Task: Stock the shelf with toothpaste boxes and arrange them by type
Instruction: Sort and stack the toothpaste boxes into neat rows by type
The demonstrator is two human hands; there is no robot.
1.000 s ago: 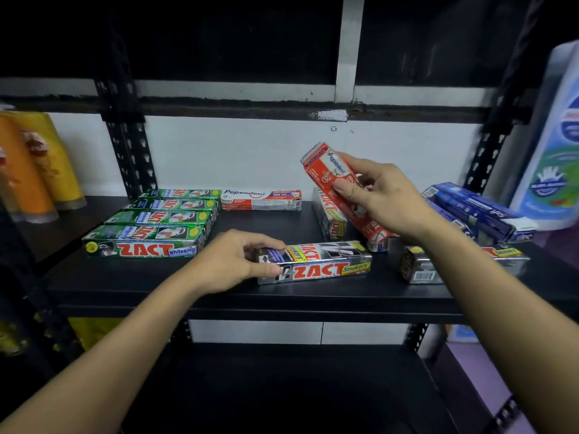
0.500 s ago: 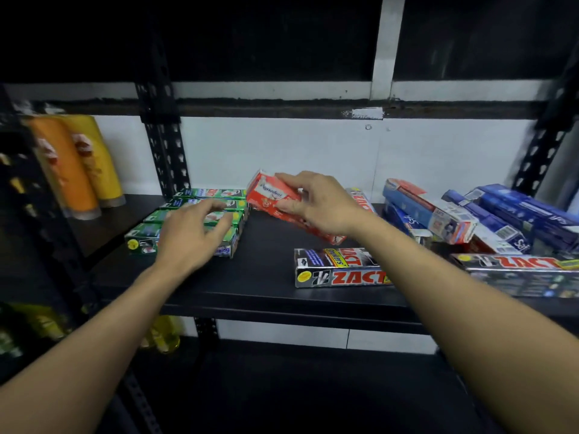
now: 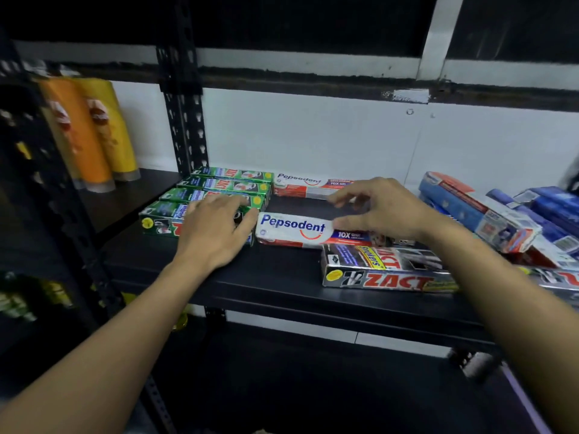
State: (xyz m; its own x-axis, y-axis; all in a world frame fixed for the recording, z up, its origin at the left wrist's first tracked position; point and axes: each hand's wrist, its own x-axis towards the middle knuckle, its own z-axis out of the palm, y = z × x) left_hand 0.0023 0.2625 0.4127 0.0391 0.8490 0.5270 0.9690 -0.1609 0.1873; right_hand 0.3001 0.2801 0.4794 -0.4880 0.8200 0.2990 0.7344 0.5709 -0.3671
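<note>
Pepsodent box [image 3: 291, 228] laid flat on the black shelf [image 3: 282, 277], just beside the row of green Zact boxes [image 3: 225, 184].
The left hand [image 3: 213, 227] is spread flat, fingers straight, on the front green cartons. The right hand [image 3: 385, 211] is arched over the glossy white-and-red rectangular carton, thumb laid on top, fingers held apart above it. A silver Zact box [image 3: 385, 270] is seen just in front.

The shelf [image 3: 282, 270] lies bare along its front left, hemmed by green boxes [image 3: 219, 186], a silver Zact box [image 3: 385, 270] and piled blue boxes [image 3: 470, 208].
</note>
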